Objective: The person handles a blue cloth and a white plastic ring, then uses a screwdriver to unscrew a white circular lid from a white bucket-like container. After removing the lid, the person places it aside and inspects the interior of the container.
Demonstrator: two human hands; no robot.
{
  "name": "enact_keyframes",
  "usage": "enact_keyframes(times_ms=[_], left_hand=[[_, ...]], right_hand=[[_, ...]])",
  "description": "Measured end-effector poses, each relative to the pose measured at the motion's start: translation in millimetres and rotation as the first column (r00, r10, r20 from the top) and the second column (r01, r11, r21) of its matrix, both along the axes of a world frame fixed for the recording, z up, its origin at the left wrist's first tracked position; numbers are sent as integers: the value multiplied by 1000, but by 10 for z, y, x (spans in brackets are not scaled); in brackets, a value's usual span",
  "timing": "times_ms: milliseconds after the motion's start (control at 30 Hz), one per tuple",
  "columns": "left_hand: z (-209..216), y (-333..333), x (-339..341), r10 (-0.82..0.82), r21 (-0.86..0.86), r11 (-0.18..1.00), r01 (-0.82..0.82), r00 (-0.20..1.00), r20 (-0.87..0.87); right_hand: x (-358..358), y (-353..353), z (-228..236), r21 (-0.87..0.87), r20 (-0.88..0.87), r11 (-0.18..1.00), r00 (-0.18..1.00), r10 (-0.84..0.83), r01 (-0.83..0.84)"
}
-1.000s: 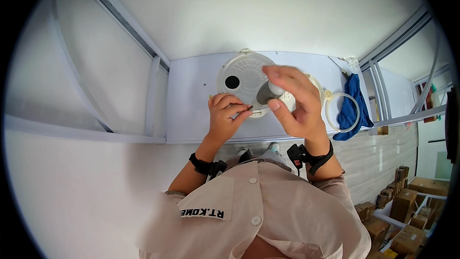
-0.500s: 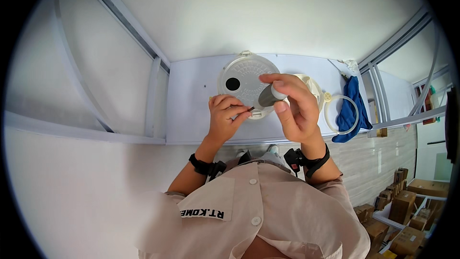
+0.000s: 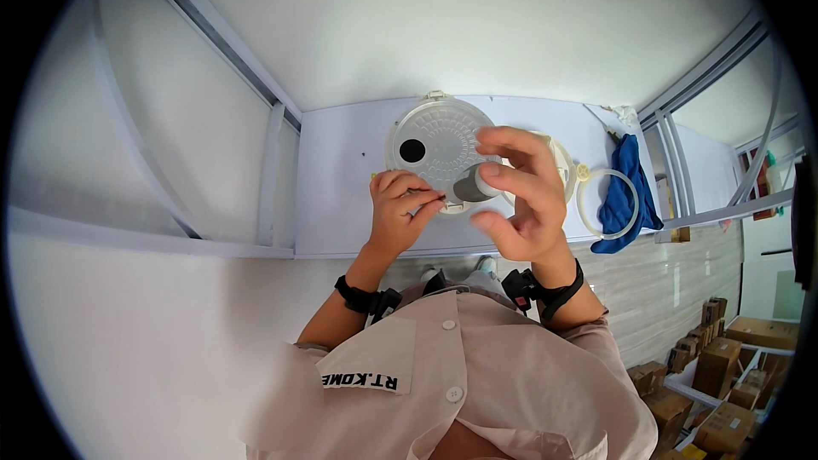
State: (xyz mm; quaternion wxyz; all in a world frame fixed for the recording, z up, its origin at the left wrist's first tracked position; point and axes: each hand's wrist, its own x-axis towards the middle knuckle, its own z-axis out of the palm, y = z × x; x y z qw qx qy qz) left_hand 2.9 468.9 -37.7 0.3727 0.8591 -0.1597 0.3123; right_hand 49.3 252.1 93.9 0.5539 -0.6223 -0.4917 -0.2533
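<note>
My left hand [image 3: 404,209] is closed in a pinch at the thin dark tip of a small tool beside the front rim of the round lid. The tool looks like a screwdriver with a stubby grey and white handle [image 3: 469,187], standing tilted up toward my right hand. My right hand [image 3: 530,196] is open around the handle's white end, thumb apart, a fingertip close to it; contact is hard to tell. Under the hands lies the translucent round lid [image 3: 443,119], with ribbed marks, clips on its rim and a black disc [image 3: 412,151] on its left part.
A cream round part [image 3: 558,158] sits partly behind my right hand. To its right are a whitish ring [image 3: 582,215] with a yellowish knob and a crumpled blue cloth [image 3: 624,179]. The white table [image 3: 341,213] meets the wall behind; cardboard boxes [image 3: 724,426] stand lower right.
My right thumb and fingers have spread away from the white end of the handle. The handle has tilted slightly lower. My left hand keeps its pinch in nearly the same place.
</note>
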Motion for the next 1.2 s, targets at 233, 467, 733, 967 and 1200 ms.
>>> enact_keyframes(times_ms=[233,467,733,967,1200], left_hand=[[-13,0,9,4,5,1000,-4,1000,10],[-21,-6,13,-12,-28,1000,12,1000,-6],[-5,-29,15,-9,-31,999,9,1000,7],[-2,-30,-3,-3,-50,999,1,1000,-26],[10,-37,-1,8,-28,1000,-9,1000,-22]], right_hand=[[-180,148,-13,271,-340,963,936,96,0],[42,-5,147,-20,-2,997,997,-71,71],[-19,41,109,65,-106,998,994,-12,19],[-12,-40,3,37,17,995,996,-90,89],[-21,-18,75,54,-88,998,996,18,-13]])
